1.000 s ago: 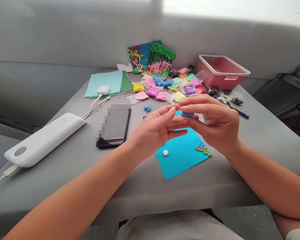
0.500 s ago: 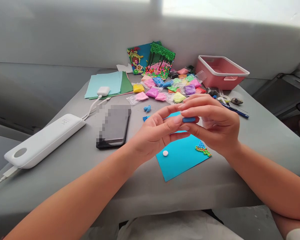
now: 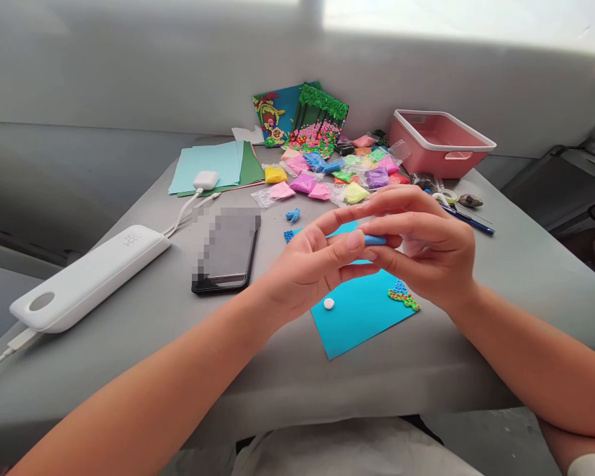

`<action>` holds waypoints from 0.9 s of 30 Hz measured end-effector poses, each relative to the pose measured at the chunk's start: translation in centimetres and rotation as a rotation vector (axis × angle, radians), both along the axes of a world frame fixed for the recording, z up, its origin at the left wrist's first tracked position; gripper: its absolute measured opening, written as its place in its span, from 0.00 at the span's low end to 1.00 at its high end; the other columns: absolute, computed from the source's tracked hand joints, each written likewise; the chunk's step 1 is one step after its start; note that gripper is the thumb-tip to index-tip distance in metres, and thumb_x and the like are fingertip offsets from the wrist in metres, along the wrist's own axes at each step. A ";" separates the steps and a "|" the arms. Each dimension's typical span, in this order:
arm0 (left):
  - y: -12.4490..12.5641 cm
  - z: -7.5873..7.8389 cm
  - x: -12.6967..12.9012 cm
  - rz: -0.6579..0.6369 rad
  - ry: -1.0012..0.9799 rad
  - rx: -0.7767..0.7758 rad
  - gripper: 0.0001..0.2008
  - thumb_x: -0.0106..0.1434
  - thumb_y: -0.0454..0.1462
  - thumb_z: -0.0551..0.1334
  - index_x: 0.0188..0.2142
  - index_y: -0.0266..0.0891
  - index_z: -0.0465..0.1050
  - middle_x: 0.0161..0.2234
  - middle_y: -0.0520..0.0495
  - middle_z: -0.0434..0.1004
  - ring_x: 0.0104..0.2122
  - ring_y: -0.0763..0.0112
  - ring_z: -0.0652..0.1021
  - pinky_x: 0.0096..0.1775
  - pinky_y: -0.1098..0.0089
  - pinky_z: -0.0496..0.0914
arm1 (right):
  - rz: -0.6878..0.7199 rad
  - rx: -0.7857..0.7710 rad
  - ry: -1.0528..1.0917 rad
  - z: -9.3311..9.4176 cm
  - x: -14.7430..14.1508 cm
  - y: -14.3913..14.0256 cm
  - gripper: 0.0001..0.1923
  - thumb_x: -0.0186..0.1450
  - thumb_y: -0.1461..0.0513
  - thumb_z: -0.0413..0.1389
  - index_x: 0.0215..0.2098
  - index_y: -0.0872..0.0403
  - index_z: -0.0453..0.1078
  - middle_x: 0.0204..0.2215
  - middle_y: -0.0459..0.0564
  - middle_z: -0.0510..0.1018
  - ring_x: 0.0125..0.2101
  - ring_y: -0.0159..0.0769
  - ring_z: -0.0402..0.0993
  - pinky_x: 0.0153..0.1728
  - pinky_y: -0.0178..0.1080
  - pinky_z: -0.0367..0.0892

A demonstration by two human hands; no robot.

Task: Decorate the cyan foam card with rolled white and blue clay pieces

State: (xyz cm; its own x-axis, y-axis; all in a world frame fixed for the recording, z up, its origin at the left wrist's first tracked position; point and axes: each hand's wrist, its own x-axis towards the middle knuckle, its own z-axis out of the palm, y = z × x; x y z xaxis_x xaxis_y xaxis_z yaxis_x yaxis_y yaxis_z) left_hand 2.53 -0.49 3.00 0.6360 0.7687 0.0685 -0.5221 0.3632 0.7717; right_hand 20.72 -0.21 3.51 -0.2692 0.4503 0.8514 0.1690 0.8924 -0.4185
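Grey table [image 3: 129, 344] filled most of the frame, with a grey wall behind it. At centre I saw my left hand [image 3: 312, 268] and right hand [image 3: 426, 248] meeting above a blue card [image 3: 361, 314], both pinching a small blue clay piece [image 3: 375, 240] between thumb and fingertips, the other fingers loosely curled. On the card lay a white ball [image 3: 328, 303] and a beaded bit [image 3: 402, 295] at its right edge. Left of centre sat a phone [image 3: 227, 254] and a white power bank [image 3: 89, 277]. Clay packets [image 3: 327, 178] crowded the upper middle, a pink tub [image 3: 439, 142] upper right, a pen [image 3: 469, 221] just beyond my right hand.
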 end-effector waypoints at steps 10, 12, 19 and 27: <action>-0.1 0.2 0.1 -0.026 -0.034 -0.007 0.24 0.61 0.38 0.73 0.55 0.41 0.72 0.39 0.49 0.84 0.44 0.68 0.83 0.48 0.67 0.76 | -0.023 0.072 -0.063 0.1 0.1 0.1 0.08 0.66 0.61 0.64 0.44 0.46 0.81 0.43 0.52 0.82 0.45 0.44 0.79 0.51 0.54 0.74; -0.1 0.1 0.1 -0.029 -0.039 0.004 0.22 0.62 0.39 0.73 0.53 0.41 0.72 0.40 0.49 0.84 0.44 0.67 0.83 0.49 0.67 0.76 | -0.036 0.073 -0.057 0.2 0.1 0.1 0.09 0.65 0.62 0.65 0.44 0.44 0.80 0.43 0.50 0.82 0.44 0.43 0.79 0.51 0.54 0.75; -0.1 0.1 0.0 -0.044 -0.028 0.010 0.23 0.61 0.39 0.74 0.54 0.41 0.72 0.39 0.49 0.83 0.41 0.71 0.83 0.48 0.67 0.76 | -0.002 0.079 -0.055 0.1 0.1 0.3 0.17 0.63 0.65 0.67 0.49 0.44 0.80 0.43 0.50 0.82 0.45 0.43 0.79 0.51 0.52 0.75; -0.1 0.1 -0.1 -0.016 0.005 -0.005 0.18 0.63 0.44 0.72 0.50 0.43 0.75 0.38 0.49 0.82 0.42 0.65 0.82 0.48 0.63 0.75 | 0.035 0.024 -0.021 0.3 0.3 0.2 0.06 0.67 0.57 0.63 0.41 0.42 0.82 0.42 0.48 0.83 0.42 0.43 0.78 0.49 0.53 0.74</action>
State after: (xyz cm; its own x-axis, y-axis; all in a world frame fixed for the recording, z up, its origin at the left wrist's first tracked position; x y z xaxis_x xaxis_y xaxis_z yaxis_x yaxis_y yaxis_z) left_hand 2.47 -0.58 3.06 0.6487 0.7585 0.0617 -0.5125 0.3755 0.7722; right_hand 20.99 -0.05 3.79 -0.3024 0.4198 0.8558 0.1465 0.9076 -0.3934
